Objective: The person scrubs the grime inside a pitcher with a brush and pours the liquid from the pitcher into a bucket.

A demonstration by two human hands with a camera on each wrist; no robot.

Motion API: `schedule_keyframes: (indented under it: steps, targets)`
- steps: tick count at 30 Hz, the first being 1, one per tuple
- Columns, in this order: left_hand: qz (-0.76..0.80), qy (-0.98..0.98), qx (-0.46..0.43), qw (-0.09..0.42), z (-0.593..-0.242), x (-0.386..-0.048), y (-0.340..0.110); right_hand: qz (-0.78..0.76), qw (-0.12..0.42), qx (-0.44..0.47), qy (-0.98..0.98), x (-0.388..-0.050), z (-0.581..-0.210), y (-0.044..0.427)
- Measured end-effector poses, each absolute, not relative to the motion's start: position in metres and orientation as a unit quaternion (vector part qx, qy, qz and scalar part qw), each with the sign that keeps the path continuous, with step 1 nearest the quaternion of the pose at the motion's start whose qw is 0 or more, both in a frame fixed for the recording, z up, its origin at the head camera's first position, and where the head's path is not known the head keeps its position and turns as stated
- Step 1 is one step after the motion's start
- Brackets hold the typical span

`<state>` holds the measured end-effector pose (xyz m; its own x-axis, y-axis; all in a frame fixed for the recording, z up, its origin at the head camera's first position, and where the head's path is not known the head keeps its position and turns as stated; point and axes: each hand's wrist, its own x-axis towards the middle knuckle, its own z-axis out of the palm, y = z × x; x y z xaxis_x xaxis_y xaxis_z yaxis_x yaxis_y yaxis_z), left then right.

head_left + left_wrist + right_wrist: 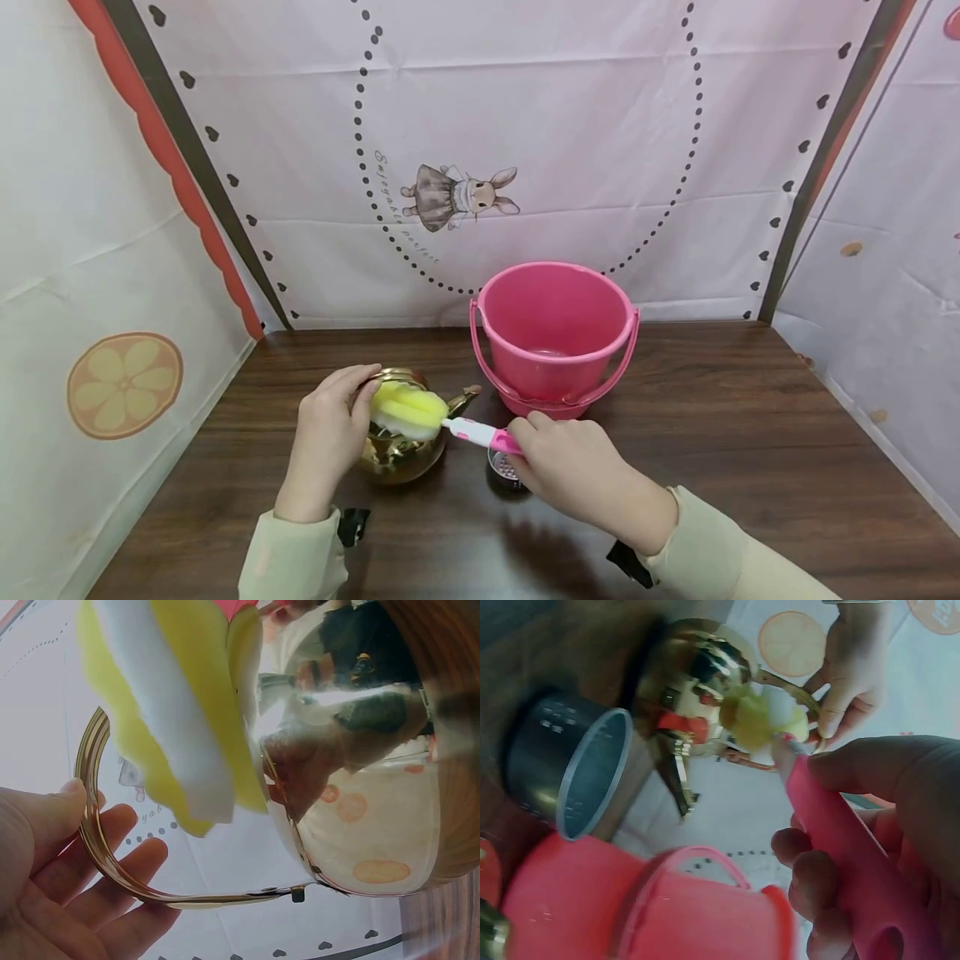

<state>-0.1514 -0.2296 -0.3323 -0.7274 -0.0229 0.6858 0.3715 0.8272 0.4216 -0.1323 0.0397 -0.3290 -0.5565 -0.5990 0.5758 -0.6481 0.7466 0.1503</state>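
Observation:
A shiny gold teapot [401, 462] stands on the table with its spout pointing right. My left hand [326, 437] holds the teapot's arched handle [94, 817], the fingers curled round it in the left wrist view. My right hand [573, 467] grips the pink and white handle [840, 840] of a sponge brush. The brush's yellow and white sponge head [408, 406] is at the teapot's top, under the handle arch. How far it reaches into the mouth cannot be seen. Below my right hand sits a metal strainer cup [504, 473], partly covered by that hand.
A pink bucket [517, 367] with its handle lowered stands behind the strainer cup, near the back of the brown wooden table [712, 433]. Printed cloth [570, 150] hangs behind and at both sides. A gold object [493, 934] shows at the right wrist view's edge.

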Motion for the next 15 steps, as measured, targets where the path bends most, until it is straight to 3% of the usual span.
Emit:
schedule_keyframes:
  steps: [10, 15]
  targets:
    - [-0.283, -0.886, -0.096, 0.355, -0.334, -0.152, -0.23, 0.109, 0.249, 0.341, -0.9, -0.135, -0.355, 0.051]
    - [-0.285, -0.89, -0.09, 0.345, -0.333, -0.152, -0.231, 0.11, 0.246, 0.35, -0.897, -0.137, -0.366, 0.054]
